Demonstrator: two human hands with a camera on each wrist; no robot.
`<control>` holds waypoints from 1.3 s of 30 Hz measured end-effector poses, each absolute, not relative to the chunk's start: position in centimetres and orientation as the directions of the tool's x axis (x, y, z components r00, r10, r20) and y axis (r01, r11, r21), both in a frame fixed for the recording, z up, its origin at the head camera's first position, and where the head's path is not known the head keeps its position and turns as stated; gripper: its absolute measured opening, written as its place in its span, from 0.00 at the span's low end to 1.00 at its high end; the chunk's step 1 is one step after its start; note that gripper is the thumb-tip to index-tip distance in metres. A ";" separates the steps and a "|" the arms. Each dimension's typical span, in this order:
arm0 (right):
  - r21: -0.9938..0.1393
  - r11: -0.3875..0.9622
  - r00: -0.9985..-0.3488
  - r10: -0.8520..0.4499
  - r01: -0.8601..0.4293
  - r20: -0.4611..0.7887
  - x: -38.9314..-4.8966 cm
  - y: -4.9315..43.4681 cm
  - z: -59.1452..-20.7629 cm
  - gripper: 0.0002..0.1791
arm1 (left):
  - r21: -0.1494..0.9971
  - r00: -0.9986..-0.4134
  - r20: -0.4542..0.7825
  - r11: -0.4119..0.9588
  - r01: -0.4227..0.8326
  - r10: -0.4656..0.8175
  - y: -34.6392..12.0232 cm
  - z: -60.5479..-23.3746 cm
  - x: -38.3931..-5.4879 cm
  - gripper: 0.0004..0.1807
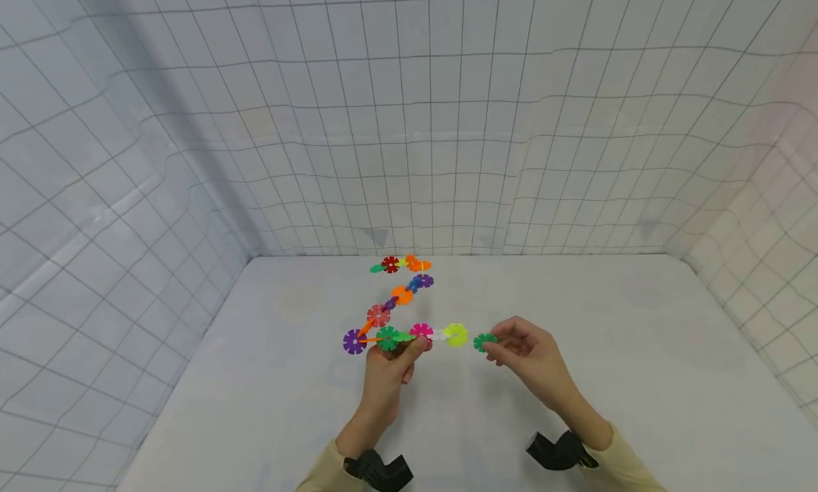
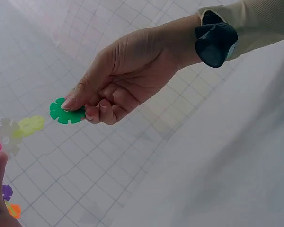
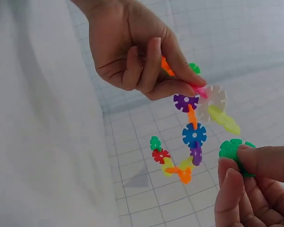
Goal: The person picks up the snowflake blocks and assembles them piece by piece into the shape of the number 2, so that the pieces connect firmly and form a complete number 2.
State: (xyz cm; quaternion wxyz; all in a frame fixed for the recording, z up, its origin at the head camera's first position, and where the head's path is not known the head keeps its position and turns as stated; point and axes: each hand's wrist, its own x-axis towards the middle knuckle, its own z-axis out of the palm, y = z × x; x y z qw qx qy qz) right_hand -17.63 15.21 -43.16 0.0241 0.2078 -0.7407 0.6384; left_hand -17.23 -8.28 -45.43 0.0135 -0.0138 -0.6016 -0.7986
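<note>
My left hand point(image 1: 385, 378) pinches a pink notched disc point(image 1: 421, 331) in a chain of interlocking plastic discs. Beyond the pink one, a white disc point(image 3: 217, 98) and a yellow-green disc point(image 1: 456, 335) form the chain's right end. Leftward the chain passes a green disc point(image 1: 388, 338) to a purple disc point(image 1: 354, 341), then bends back and away through orange, blue and red pieces. My right hand point(image 1: 533, 361) holds a loose green disc point(image 2: 66, 111) between thumb and fingers. A small gap separates this disc from the yellow-green end.
A white table point(image 1: 607, 321) lies under both hands. White cloth with a dark grid pattern point(image 1: 473, 123) rises behind it and along both sides. Each wrist wears a black camera mount, one on the left point(image 1: 380, 469) and one on the right point(image 1: 562, 451).
</note>
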 end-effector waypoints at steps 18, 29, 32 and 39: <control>-0.380 0.274 -0.444 -0.229 -0.884 0.866 -16.5 13.6 -40.5 0.15 | 0.957 -0.997 0.038 -0.288 0.019 0.061 -8.2 -45.2 -16.9 0.11; -0.334 0.248 -0.395 -0.265 -0.909 0.879 -16.9 13.9 -41.0 0.14 | 0.955 -0.994 0.090 -0.288 0.070 0.055 -8.2 -45.2 -16.9 0.11; -0.334 0.255 -0.398 -0.268 -0.907 0.877 -17.0 14.0 -41.3 0.14 | 0.956 -0.994 0.088 -0.286 0.067 0.063 -8.2 -45.2 -16.9 0.11; -0.337 0.265 -0.406 -0.278 -0.903 0.871 -17.3 14.4 -42.7 0.10 | 0.956 -0.991 0.089 -0.287 0.057 0.099 -8.2 -45.0 -16.7 0.09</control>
